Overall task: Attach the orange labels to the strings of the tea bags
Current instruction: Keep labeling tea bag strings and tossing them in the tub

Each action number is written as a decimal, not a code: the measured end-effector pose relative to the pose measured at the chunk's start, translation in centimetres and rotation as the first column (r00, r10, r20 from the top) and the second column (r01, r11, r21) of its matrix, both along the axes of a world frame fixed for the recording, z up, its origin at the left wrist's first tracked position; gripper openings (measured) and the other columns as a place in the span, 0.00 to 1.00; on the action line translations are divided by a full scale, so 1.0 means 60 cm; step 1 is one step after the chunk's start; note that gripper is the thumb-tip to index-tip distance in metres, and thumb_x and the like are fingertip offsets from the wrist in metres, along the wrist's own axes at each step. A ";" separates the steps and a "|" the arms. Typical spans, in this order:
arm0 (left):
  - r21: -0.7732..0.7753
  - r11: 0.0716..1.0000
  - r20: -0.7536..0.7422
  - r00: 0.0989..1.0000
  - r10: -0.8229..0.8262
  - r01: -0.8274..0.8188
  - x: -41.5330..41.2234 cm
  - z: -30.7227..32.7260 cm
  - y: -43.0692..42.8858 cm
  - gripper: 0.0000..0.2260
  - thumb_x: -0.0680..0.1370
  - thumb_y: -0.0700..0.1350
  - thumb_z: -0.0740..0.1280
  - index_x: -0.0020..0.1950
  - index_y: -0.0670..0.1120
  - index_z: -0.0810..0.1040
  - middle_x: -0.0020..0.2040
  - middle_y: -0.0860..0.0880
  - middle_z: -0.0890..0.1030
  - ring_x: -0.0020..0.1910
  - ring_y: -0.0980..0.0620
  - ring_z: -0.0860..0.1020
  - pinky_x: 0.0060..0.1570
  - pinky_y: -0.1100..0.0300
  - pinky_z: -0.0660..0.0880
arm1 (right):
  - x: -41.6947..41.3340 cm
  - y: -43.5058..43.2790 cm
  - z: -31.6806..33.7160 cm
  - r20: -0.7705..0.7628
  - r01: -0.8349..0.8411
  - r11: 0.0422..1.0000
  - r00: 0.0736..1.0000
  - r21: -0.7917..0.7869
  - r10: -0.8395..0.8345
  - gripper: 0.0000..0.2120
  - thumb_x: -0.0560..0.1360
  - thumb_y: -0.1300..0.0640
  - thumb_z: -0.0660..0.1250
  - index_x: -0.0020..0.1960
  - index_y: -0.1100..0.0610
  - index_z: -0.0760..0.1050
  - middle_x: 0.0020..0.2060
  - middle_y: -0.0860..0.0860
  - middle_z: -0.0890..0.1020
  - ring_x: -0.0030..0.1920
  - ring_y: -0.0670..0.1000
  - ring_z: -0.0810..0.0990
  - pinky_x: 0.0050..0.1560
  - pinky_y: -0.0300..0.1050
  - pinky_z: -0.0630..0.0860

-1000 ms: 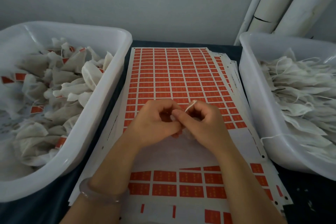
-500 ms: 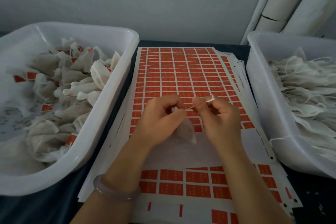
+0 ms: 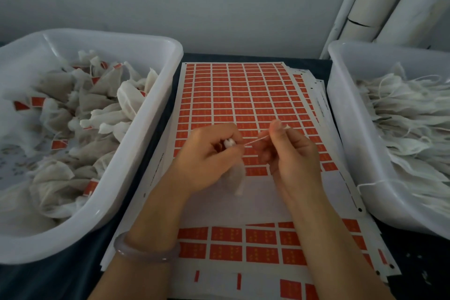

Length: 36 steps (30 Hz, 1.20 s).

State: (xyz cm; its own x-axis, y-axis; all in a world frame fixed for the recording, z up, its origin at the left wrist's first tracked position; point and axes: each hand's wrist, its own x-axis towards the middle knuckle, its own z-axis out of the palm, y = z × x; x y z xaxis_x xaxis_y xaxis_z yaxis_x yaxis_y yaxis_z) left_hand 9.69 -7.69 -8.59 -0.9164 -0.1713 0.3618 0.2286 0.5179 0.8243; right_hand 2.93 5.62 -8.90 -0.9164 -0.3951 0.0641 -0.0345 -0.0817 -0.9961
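My left hand grips a white tea bag that hangs blurred below its fingers, over the label sheet. A thin white string runs taut from that hand up to my right hand, which pinches the string's far end between thumb and forefinger. Both hands hover above the sheet of orange labels, which lies flat in the middle; its lower part is a bare white strip with more orange labels nearer me.
A white tub on the left holds tea bags with orange labels on them. A white tub on the right holds several unlabelled bags with loose strings. White pipes stand at the back right.
My hands have drawn apart, pulling the string out straight between them. The tea bag now hangs lower under my left hand.
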 end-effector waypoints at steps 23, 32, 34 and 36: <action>-0.299 0.954 0.627 0.747 0.220 -0.030 0.017 -0.006 -0.055 0.29 0.68 0.55 0.75 0.67 0.63 0.69 0.74 0.63 0.59 0.74 0.57 0.56 0.72 0.50 0.54 | -0.037 0.016 -0.024 -0.297 0.343 0.870 0.923 0.355 -0.243 0.25 0.73 0.48 0.70 0.67 0.44 0.65 0.54 0.40 0.70 0.45 0.37 0.72 0.37 0.29 0.67; -0.294 0.955 0.566 0.796 0.215 -0.049 0.011 -0.021 -0.061 0.22 0.69 0.57 0.73 0.59 0.66 0.70 0.71 0.63 0.66 0.64 0.59 0.67 0.58 0.63 0.64 | -0.004 -0.003 -0.027 -0.414 0.046 0.846 0.886 0.531 0.211 0.14 0.70 0.51 0.73 0.54 0.45 0.75 0.43 0.33 0.73 0.45 0.34 0.74 0.42 0.27 0.71; -0.327 0.945 0.594 0.781 0.193 0.016 0.011 -0.022 -0.063 0.21 0.69 0.57 0.73 0.60 0.65 0.72 0.74 0.64 0.60 0.74 0.55 0.57 0.70 0.51 0.57 | -0.004 -0.003 -0.032 -0.349 -0.030 0.778 0.883 0.627 0.315 0.18 0.70 0.46 0.73 0.58 0.45 0.75 0.48 0.33 0.72 0.49 0.34 0.71 0.48 0.29 0.66; -0.361 0.931 0.600 0.778 0.187 0.054 0.010 -0.023 -0.063 0.24 0.69 0.58 0.73 0.64 0.64 0.73 0.75 0.63 0.57 0.76 0.55 0.48 0.73 0.47 0.48 | -0.007 -0.003 -0.036 -0.338 -0.039 0.691 0.851 0.722 0.401 0.20 0.69 0.43 0.72 0.60 0.46 0.75 0.53 0.38 0.73 0.57 0.40 0.69 0.57 0.36 0.65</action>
